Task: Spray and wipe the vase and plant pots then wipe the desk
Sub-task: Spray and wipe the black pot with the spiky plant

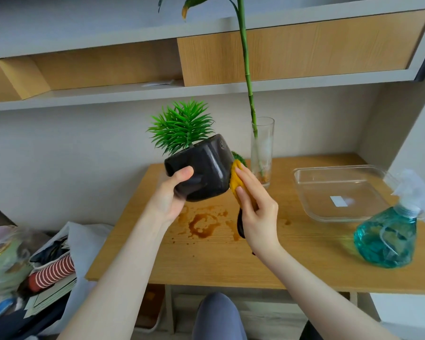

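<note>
My left hand (pixel 172 192) grips a black square plant pot (pixel 206 165), tilted on its side above the wooden desk (pixel 268 261), its spiky green plant (pixel 182 127) pointing up and left. Pressed against the pot's base is a yellow cloth (pixel 236 182), held by my right hand (pixel 258 209); a dark part of the cloth hangs below the palm. Behind stands a clear glass vase (pixel 263 153) with a tall green stalk. A second green plant (pixel 238 157) peeks out behind the pot, mostly hidden. Brown liquid stains (pixel 203 224) mark the desk under my hands.
A teal spray bottle (pixel 388 236) stands at the desk's right front. An empty clear glass dish (pixel 341 192) lies behind it. Shelves and wooden cabinets (pixel 292 52) hang above. Bags and clutter (pixel 35 271) fill the floor to the left. My knee (pixel 216 315) is under the desk edge.
</note>
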